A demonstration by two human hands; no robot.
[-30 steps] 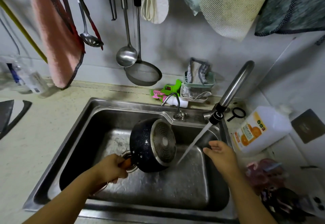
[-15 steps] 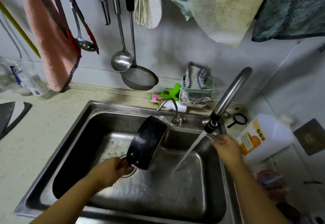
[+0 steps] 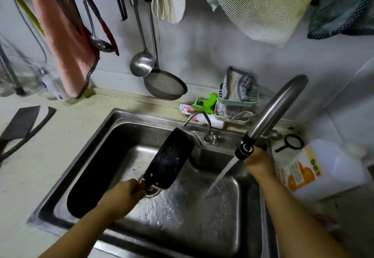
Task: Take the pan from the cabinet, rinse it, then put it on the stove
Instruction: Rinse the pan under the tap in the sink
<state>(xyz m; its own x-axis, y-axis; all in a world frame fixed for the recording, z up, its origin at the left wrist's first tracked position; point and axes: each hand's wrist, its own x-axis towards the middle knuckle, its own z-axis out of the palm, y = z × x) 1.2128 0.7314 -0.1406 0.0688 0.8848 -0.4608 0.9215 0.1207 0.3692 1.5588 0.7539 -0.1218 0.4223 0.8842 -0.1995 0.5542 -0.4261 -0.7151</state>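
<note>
Left hand (image 3: 123,197) grips tilted pan (image 3: 169,159); right hand (image 3: 260,163), grip unclear, behind faucet (image 3: 273,114).

A pale, speckled tabletop (image 3: 50,156) surrounds a steel sink (image 3: 97,136) set into it. On its left part lie a dark flat blade-like tool (image 3: 19,123) and a curved dark strip (image 3: 30,134). Behind the sink stand a green and pink toy (image 3: 200,104) and a small basket (image 3: 236,103) holding cloths. To the right rest a black ring (image 3: 291,142) and a white jug (image 3: 321,168) with an orange label, lying on its side.
</note>
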